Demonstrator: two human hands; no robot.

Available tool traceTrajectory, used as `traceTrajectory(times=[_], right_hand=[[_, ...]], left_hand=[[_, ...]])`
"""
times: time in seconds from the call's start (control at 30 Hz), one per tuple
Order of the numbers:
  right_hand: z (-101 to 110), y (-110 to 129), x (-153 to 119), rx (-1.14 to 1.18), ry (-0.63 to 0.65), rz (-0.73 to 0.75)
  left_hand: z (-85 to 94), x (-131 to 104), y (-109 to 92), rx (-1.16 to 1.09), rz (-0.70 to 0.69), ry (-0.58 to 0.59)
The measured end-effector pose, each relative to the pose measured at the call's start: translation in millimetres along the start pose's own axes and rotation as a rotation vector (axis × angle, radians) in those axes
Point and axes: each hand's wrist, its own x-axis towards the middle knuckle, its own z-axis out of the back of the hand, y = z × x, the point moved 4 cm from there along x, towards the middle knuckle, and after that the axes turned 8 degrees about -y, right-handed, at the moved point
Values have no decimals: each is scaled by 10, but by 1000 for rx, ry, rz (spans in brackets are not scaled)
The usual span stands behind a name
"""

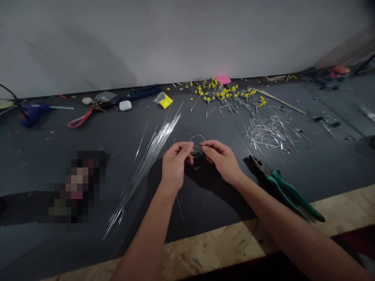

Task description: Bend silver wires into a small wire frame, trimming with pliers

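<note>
A thin wire bent into a ring (pixel 197 136) is held up between both hands, with a straight stretch of wire crossing it. My left hand (pixel 175 162) pinches its left side between thumb and fingers. On the right side, my right hand (pixel 223 158) pinches it in the same way. Left of my hands lies a long bundle of straight silver wires (pixel 149 156). Pliers with green handles (pixel 288 187) rest on the dark table (pixel 205 207), right of my right hand, their jaws pointing away from me.
Short cut wires (pixel 271 130) are heaped at the right, below yellow-tipped wires (pixel 222 91). Along the wall lie a pink lump (pixel 223 80), a yellow packet (pixel 165 100), a white case (pixel 125 105), keys with a pink strap (pixel 80 119) and a blue glue gun (pixel 35 113).
</note>
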Motion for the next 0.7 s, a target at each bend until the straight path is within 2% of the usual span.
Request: traceTrajectory(times=[0.23, 0.5, 0.7], right_hand=[[8, 3, -35, -237, -34, 97], [17, 0, -44, -291, -55, 92], [25, -13, -46, -274, -23, 94]], left_hand=[[10, -6, 31, 138, -30, 14], [18, 2, 57, 159, -18, 32], [-5, -4, 72, 107, 60, 53]])
